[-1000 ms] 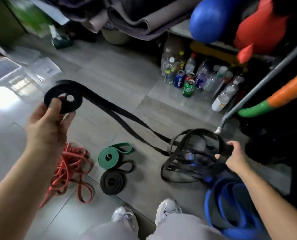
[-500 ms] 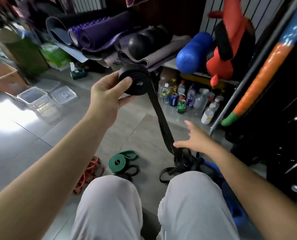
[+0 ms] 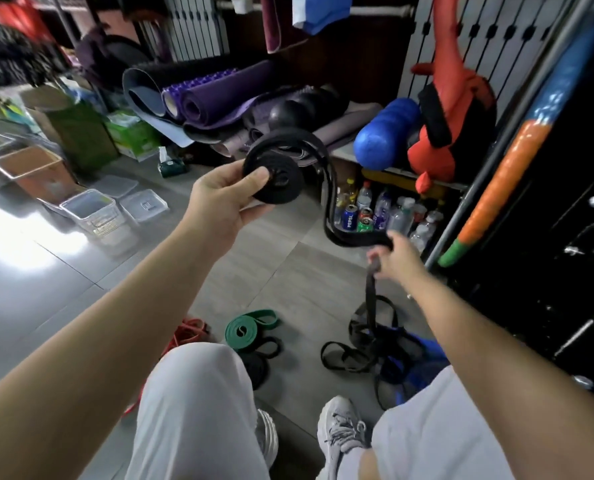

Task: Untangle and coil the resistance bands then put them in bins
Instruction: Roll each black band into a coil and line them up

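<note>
My left hand pinches a partly coiled black resistance band held up at chest height. Its free length loops over the coil, drops down and runs to my right hand, which grips the strap lower to the right. Below that hand the strap hangs into a tangle of black bands on the floor over something blue. A coiled green band, a coiled black band and a loose red band lie on the floor near my left knee.
Clear plastic bins and lids stand on the floor at left, beside a brown bin. Bottles and cans crowd under a shelf ahead. Rolled mats, a blue roller and a metal pole stand behind and right.
My right hand went from open beside the strap to gripping it and lifted it. The left hand kept holding the coil, now with a loop of strap over it.
</note>
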{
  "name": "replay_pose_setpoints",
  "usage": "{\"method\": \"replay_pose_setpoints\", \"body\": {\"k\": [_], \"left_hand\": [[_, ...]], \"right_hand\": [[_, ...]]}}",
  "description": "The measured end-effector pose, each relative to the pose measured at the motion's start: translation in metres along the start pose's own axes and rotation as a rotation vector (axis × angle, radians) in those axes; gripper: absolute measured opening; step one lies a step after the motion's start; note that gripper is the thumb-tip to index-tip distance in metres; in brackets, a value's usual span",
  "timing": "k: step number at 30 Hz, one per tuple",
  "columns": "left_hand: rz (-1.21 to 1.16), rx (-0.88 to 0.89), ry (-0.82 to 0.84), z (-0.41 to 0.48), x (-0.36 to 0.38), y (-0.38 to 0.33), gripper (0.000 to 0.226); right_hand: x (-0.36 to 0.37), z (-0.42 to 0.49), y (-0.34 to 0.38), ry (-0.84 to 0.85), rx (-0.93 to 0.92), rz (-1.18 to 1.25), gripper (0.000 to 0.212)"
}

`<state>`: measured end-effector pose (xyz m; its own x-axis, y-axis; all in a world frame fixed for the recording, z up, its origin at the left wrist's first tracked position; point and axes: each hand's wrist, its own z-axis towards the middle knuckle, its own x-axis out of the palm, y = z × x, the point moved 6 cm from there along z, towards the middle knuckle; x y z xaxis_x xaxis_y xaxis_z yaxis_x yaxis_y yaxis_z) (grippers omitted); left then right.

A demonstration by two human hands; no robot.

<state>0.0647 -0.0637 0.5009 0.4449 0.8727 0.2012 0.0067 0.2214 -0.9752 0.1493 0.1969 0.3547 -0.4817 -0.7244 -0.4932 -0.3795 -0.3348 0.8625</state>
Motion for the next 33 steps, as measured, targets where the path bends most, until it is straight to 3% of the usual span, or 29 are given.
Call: {"method": "replay_pose_setpoints", "body": {"k": [2,6,8,10,12,17,20,23,25,27,30,33], "left_hand": [[0.004,-0.049,-0.019,0.0,0.004,0.013,0.014],[-0.008,-0.099,-0.017,-0.002,0.014,0.034,0.014],[0.007,-0.109,-0.017,-0.004,0.017,0.04,0.013],[0.012,-0.122,-0.026,-0.005,0.017,0.042,0.013],[0.015,-0.123,-0.035,-0.006,0.015,0.042,0.013],[0.058,-0.134,-0.061,-0.01,0.001,0.041,0.014],[0.05,-0.135,-0.083,-0.016,-0.006,0.042,0.014],[0.049,-0.134,-0.087,-0.022,-0.01,0.042,0.014],[0.118,-0.142,-0.088,-0.027,-0.012,0.045,0.015],[0.249,-0.163,-0.06,-0.036,-0.008,0.054,0.019],[0.267,-0.201,0.019,-0.052,0.004,0.07,0.022],[0.241,-0.167,0.085,-0.062,0.012,0.074,0.022]], "right_hand": [[-0.027,0.004,0.046,-0.084,-0.007,0.338,0.034],[-0.084,0.006,0.133,-0.239,-0.24,0.745,0.027],[-0.098,0.009,0.148,-0.281,-0.272,0.645,0.025],[-0.095,0.01,0.147,-0.266,-0.305,0.429,0.007],[-0.079,0.015,0.131,-0.208,-0.27,0.338,0.012],[-0.036,0.014,0.071,-0.078,-0.04,0.217,0.002],[0.005,-0.005,0.036,0.178,-0.085,-0.237,0.033],[0.043,-0.036,0.006,0.509,-0.12,-0.515,0.065],[0.056,-0.048,0.008,0.577,-0.152,-0.48,0.076],[0.061,-0.058,0.025,0.572,-0.181,-0.276,0.079],[0.06,-0.07,0.05,0.532,-0.314,-0.01,0.054],[0.049,-0.08,0.049,0.451,-0.376,0.025,0.039]]}}
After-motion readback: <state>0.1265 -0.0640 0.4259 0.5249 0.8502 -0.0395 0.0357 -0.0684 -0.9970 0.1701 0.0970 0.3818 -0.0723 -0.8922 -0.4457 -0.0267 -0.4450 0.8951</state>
